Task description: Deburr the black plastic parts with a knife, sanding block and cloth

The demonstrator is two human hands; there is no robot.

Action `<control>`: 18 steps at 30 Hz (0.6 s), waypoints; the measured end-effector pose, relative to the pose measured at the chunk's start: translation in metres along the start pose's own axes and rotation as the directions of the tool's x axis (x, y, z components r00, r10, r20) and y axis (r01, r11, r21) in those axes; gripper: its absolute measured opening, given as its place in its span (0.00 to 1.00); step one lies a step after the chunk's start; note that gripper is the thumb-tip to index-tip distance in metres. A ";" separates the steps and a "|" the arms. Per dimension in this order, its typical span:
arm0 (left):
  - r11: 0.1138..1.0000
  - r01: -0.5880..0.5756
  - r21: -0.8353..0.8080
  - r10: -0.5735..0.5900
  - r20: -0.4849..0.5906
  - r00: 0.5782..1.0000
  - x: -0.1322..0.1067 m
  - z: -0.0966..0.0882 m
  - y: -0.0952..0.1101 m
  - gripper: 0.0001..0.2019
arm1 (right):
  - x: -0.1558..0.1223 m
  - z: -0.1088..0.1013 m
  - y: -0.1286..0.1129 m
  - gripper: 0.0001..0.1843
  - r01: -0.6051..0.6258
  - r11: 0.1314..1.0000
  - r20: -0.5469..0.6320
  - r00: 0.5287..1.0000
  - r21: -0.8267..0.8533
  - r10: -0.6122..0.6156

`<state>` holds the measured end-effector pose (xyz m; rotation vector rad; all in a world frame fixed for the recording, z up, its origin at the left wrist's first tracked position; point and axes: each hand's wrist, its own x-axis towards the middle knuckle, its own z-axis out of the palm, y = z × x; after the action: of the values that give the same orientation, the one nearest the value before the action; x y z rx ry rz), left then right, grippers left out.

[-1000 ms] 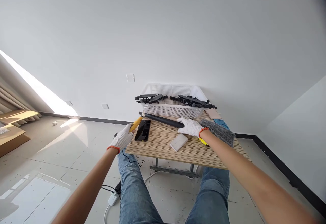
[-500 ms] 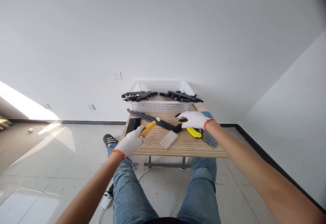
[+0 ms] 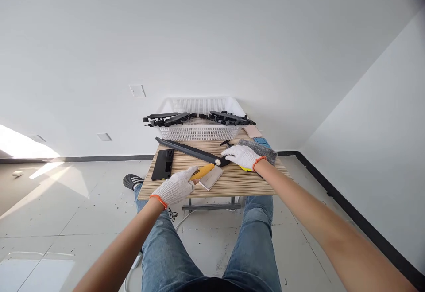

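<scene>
My left hand (image 3: 175,187), in a white knit glove with an orange cuff, is closed around a yellow-handled tool (image 3: 203,172). The tool's small, round, pale tip touches or hovers just over the right end of a long black plastic part (image 3: 192,150), which lies slantwise on the slatted table. My right hand (image 3: 241,155), gloved the same way, has its fingers closed at that same end of the part; the exact grip is partly hidden. Beneath the right palm shows a bit of a yellow tool (image 3: 245,169). A pale flat block (image 3: 212,178) lies below the yellow-handled tool.
A white basket (image 3: 199,132) with several black plastic parts (image 3: 229,118) stands at the table's back. A black flat part (image 3: 162,164) lies at the left. At the right are a grey cloth (image 3: 259,149), a blue item (image 3: 262,142) and a small black T-shaped tool (image 3: 226,143).
My right hand has come over to the black part's right end, now largely covering the yellow tool. The left hand's tool tip has moved right and down along the part. The grey cloth lies farther back.
</scene>
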<state>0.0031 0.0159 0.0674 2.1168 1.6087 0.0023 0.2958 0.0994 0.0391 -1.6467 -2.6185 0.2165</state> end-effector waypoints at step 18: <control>0.992 0.129 -0.001 -0.129 -0.060 0.990 0.003 -0.014 -0.029 0.27 | 0.006 -0.002 -0.019 0.23 -0.054 0.997 -0.086 0.995 0.052 0.058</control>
<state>-0.0259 0.0289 0.0685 2.0291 1.7786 0.0206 0.2767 0.0968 0.0432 -1.6749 -2.4852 0.2047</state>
